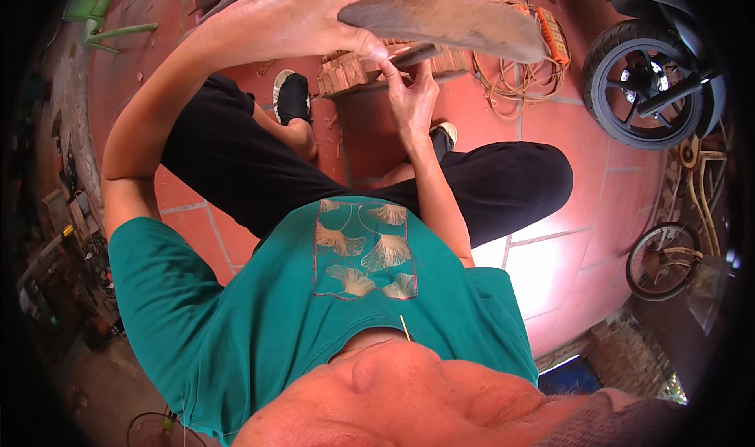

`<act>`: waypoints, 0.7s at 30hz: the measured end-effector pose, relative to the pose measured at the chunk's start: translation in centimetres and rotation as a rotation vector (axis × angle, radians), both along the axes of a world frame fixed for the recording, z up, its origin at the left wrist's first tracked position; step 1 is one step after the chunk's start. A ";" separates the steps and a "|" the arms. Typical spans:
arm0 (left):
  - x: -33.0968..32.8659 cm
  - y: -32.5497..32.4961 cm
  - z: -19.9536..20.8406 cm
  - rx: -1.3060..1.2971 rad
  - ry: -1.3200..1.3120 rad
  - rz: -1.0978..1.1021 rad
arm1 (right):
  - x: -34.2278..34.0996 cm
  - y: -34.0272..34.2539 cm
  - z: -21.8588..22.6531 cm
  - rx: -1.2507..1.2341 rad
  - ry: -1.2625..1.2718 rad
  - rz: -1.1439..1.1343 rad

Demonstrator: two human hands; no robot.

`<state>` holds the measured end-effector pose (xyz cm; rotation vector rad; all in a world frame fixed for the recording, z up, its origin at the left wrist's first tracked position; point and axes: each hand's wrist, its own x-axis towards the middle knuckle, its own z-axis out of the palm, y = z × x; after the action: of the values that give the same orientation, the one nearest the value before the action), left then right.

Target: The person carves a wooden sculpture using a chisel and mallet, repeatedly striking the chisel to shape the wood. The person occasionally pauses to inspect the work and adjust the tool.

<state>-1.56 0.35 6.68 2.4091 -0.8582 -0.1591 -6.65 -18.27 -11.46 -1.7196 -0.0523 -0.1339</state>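
The head view looks down over a teal shirt [314, 305] and black trousers [487, 183] to a floor of red tiles [566, 242]; the person sits with knees apart and a black shoe with a white sole [293, 97] planted on the tiles. Between the feet stands a low wooden block [354, 71], rough and splintered at its top. Behind it lies a tangle of orange cable [523, 81] with an orange socket strip at its far end. To the right stands a scooter's front wheel [641, 85], and lower down a small bicycle wheel [661, 262] beside a rattan frame. At the upper left a green plastic chair [98, 10] lies near the rim. The left edge is crowded with dim clutter too dark to make out. A thin sliver of wood or straw [404, 327] stands up near the collar.

A broad, flat, grey-brown wooden piece [456, 22], tapering to points at both ends, is raised above the block and hides part of it and part of the cable.

The left hand [314, 14] lies flat and spread along the near side of the wooden piece, fingers stretched out over its upper edge and thumb underneath, gripping it. The right hand [410, 93] is narrowly closed, its fingertips pinched round a thin dark blade-like tool [415, 53] whose tip reaches the lower edge of the wooden piece.
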 end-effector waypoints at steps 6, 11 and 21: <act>-0.5 -1.2 1.1 0.262 0.181 0.077 | 0.0 -0.1 -0.6 0.050 0.026 0.014; -0.1 0.1 0.5 0.047 0.006 -0.025 | -0.1 -0.1 -0.1 0.096 0.061 0.015; 0.0 -0.6 2.2 0.300 0.118 0.004 | 0.0 -0.2 -0.8 0.123 0.088 0.021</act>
<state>-1.61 -0.26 8.86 2.6456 -0.8238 -0.4529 -6.68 -18.43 -12.24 -1.5999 0.0035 -0.0448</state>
